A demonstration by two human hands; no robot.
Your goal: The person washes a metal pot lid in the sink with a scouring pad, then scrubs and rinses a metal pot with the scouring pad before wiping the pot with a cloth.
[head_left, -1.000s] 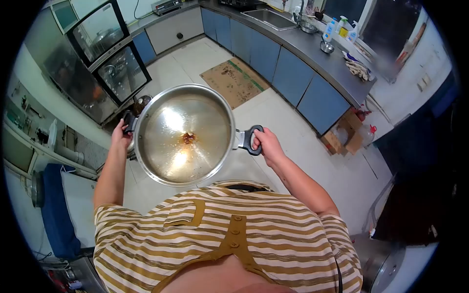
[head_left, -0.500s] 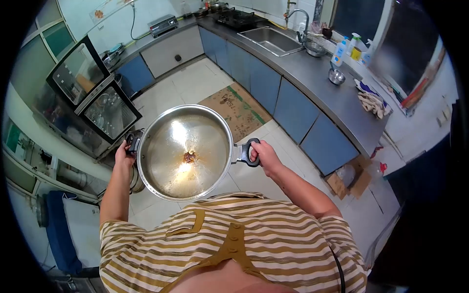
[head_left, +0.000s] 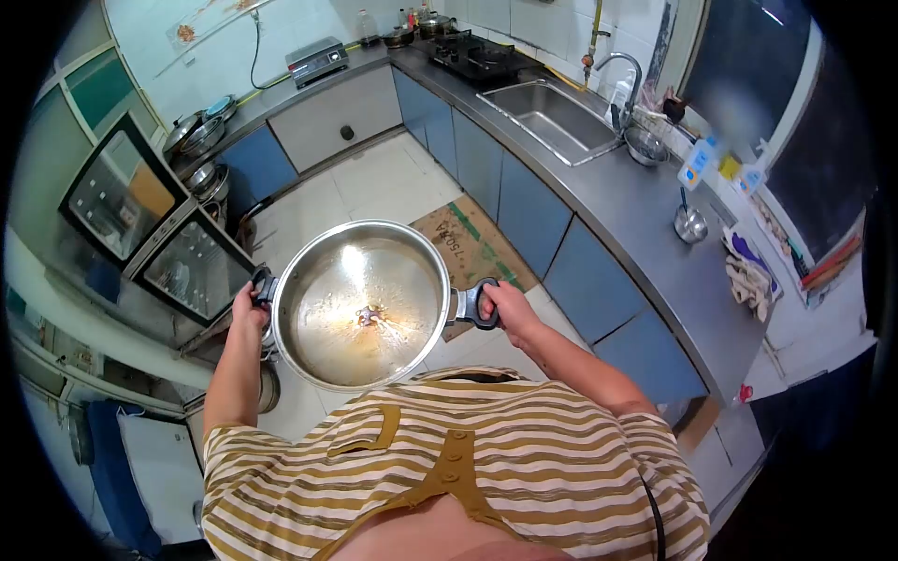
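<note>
Head view: left hand (head_left: 246, 307) and right hand (head_left: 505, 307) grip the pan (head_left: 337, 307), which partly hides the cardboard (head_left: 479, 254).

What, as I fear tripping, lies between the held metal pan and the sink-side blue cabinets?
Flattened cardboard on floor tiles, beyond the pan, in the head view.

Pan (head_left: 323, 313) before cardboard (head_left: 482, 257) (sink (head_left: 552, 122) beyond).

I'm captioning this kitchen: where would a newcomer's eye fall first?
Probably the steel pan in front of the striped shirt, left hand and right hand gripping its black handles, a brown patch near its middle. Then the cardboard sheet on the floor beyond, and the sink in the right-hand counter.
</note>
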